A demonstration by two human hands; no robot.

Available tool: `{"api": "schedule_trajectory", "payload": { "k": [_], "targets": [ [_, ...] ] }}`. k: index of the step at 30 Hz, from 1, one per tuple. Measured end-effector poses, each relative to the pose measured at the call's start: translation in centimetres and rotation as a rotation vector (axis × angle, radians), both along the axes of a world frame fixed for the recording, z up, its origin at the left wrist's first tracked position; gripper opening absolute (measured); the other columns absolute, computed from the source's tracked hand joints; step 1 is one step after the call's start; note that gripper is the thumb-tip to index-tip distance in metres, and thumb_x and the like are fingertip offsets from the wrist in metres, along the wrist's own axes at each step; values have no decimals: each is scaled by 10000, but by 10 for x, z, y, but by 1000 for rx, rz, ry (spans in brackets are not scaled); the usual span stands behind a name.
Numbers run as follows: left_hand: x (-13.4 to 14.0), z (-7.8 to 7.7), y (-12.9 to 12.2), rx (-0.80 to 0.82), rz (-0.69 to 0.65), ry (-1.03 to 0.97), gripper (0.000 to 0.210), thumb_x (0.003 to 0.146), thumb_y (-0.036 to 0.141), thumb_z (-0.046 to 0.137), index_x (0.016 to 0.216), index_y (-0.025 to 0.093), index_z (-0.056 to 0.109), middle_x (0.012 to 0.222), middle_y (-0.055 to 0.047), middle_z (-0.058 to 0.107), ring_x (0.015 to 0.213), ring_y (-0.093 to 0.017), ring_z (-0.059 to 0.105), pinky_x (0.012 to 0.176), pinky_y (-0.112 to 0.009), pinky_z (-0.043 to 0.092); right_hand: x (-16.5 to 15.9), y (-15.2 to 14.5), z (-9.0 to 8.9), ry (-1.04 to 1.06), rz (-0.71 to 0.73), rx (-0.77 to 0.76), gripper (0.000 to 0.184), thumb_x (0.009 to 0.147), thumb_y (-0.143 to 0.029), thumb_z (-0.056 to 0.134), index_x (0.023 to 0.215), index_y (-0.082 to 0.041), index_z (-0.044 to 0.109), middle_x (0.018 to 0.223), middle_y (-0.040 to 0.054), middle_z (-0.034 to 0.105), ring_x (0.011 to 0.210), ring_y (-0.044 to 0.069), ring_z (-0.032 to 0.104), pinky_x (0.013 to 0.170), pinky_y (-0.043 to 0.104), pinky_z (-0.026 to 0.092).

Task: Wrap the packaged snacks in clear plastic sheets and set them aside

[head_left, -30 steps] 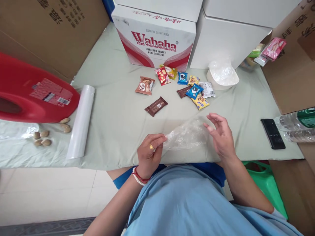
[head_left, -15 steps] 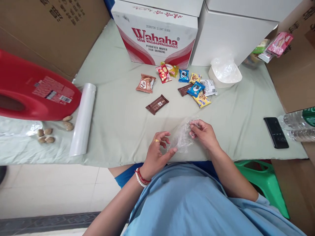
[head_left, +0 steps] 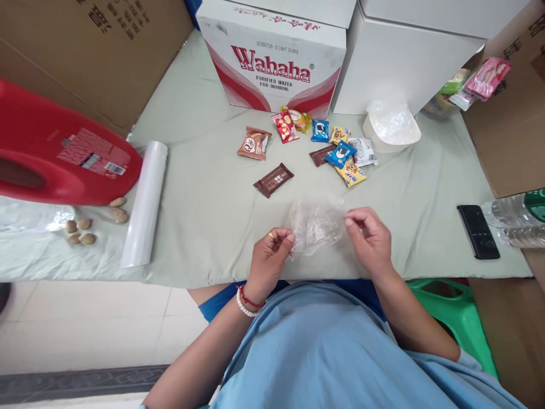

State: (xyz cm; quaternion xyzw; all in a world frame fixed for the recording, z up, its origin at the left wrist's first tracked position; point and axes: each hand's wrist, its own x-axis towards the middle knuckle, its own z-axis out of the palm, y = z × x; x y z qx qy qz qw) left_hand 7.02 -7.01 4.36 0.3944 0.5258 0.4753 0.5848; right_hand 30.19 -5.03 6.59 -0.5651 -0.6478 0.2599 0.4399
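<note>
A thin, crinkled sheet of clear plastic film (head_left: 317, 227) is stretched between my hands, just above the near part of the table. My left hand (head_left: 271, 255) pinches its left edge between thumb and fingers. At the opposite edge, my right hand (head_left: 369, 238) is closed, thumb against forefinger, on the film's right side. Beyond the film lies a brown wrapped bar (head_left: 273, 180). Farther back are a round brown snack packet (head_left: 254, 143), a red packet (head_left: 285, 126) and a small pile with blue packets (head_left: 341, 154) and yellow packets (head_left: 351, 172).
A white bowl (head_left: 392, 136) with clear plastic over it stands before white boxes and a Wahaha carton (head_left: 272, 68). On the left are a red jug (head_left: 63, 147), a white roll (head_left: 145, 204) and several nuts (head_left: 85, 224). A phone (head_left: 477, 232) and bottles (head_left: 517, 207) lie right.
My left hand has closed on the film's left edge. My right hand has moved a little right, and the film is spread wider between them.
</note>
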Motion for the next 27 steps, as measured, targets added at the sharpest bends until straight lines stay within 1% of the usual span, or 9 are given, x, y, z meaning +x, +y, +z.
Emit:
{"api": "schedule_trajectory", "payload": {
  "k": [4,6,8,11,14,16,19,21,27],
  "targets": [
    [7,-3,3,-40,15,-111,371,905,549,754,879,193,653,709,20,605,621,-108,526,612,-238,435,-16,-15,4,-181,398,13,454,926,-483,765,1315,-273,662,1273,132,684,1142,305,636,1001,494,551],
    [9,-3,4,-51,35,-148,384,903,560,758,895,197,635,704,29,583,614,-101,507,597,-228,420,-23,-17,-1,-219,441,15,343,984,-424,697,1287,-263,682,1178,125,720,1066,283,660,927,457,569],
    [8,-3,4,-50,63,-153,400,902,569,761,899,198,612,698,38,561,599,-90,479,582,-217,404,-26,-17,-5,-159,422,-14,192,1057,-327,571,1150,-262,725,972,77,730,889,218,676,789,365,566],
    [4,0,3,-74,59,-175,478,907,662,704,968,205,576,755,24,587,585,-89,488,546,-218,390,-23,-15,-5,-33,343,-61,177,1060,-309,574,1037,-253,740,848,30,686,698,151,621,639,285,506],
    [4,4,2,-102,-13,-166,680,791,745,760,1166,227,528,970,-28,651,627,-116,567,502,-230,391,-21,-14,-2,-18,326,-66,177,1051,-328,593,1019,-249,749,833,26,679,653,138,592,605,273,478],
    [7,7,1,-80,-47,-71,768,688,662,879,1215,234,520,1075,-50,661,731,-146,625,568,-246,457,-22,-14,-1,-35,362,-59,200,1054,-336,581,1015,-250,756,832,32,688,693,148,618,634,278,488],
    [10,9,0,-53,-54,96,500,745,527,869,1027,207,608,939,-27,666,800,-164,616,701,-271,492,-24,-15,-1,-21,359,-77,203,1046,-334,586,1011,-242,763,820,31,680,697,147,611,642,276,481],
    [8,8,1,-55,-46,124,365,808,507,810,876,198,628,811,-8,633,741,-150,572,688,-269,462,-22,-15,-1,16,287,-122,184,1029,-340,614,1003,-237,764,822,26,674,667,139,574,634,275,466],
    [-13,-2,1,-123,65,64,382,808,523,809,877,207,605,651,65,492,561,-94,386,521,-231,285,8,-16,-10,231,-48,-356,243,925,-469,715,922,-228,744,817,17,686,698,150,558,657,278,446]
  ]
}}
